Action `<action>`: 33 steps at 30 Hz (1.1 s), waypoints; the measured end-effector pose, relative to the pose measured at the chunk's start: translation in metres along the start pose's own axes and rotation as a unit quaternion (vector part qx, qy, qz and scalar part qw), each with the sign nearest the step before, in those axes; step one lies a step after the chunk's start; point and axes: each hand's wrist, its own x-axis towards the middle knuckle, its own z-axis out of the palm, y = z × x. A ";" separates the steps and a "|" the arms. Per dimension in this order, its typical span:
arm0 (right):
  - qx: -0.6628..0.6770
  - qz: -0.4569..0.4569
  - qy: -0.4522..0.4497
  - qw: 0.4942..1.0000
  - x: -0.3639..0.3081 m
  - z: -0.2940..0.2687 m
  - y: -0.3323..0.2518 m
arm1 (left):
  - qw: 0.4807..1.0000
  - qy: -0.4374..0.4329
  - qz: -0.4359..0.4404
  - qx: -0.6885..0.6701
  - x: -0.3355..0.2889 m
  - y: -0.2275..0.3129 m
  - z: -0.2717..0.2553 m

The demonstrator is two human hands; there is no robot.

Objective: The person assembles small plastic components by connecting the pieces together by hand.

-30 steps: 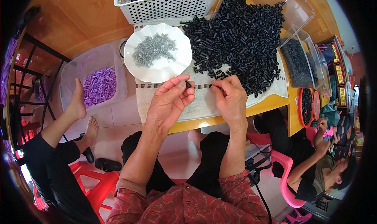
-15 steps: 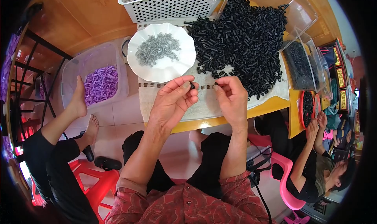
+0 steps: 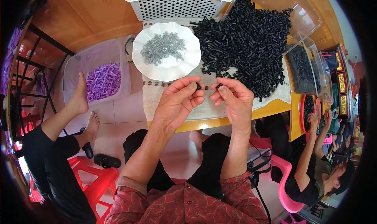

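Left side: translucent tub (image 3: 112, 51) stood on the pale tiled floor (image 3: 129, 116), part-filled with purple pieces (image 3: 104, 82). Black metal rack (image 3: 51, 39) stood to its left, near the orange-brown wood panel (image 3: 96, 14). Seated person in black trousers (image 3: 49, 161) was visible to the waist at most, barefoot; one foot (image 3: 82, 96) overlapped the tub in view, the other (image 3: 93, 122) was lower. Dark slipper (image 3: 107, 161) lay beside a red plastic stool (image 3: 96, 183).

Right side: co-worker (image 3: 316, 184) sat at a pink chair (image 3: 283, 177), arms extended toward a red-rimmed tray (image 3: 302, 116). Red-and-gold panels (image 3: 341, 77) stood beyond; their surroundings were too cluttered to resolve.
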 end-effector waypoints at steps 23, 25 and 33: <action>-0.032 -0.012 -0.002 0.999 -0.005 0.014 -0.002 | 0.999 -0.019 0.008 -0.031 -0.002 -0.001 0.002; -0.039 -0.021 -0.001 0.999 -0.005 0.016 -0.003 | 0.999 -0.028 0.005 -0.041 -0.002 -0.001 -0.001; -0.045 -0.059 -0.007 0.997 -0.004 0.019 0.002 | 0.991 -0.021 -0.020 -0.128 0.001 -0.006 -0.001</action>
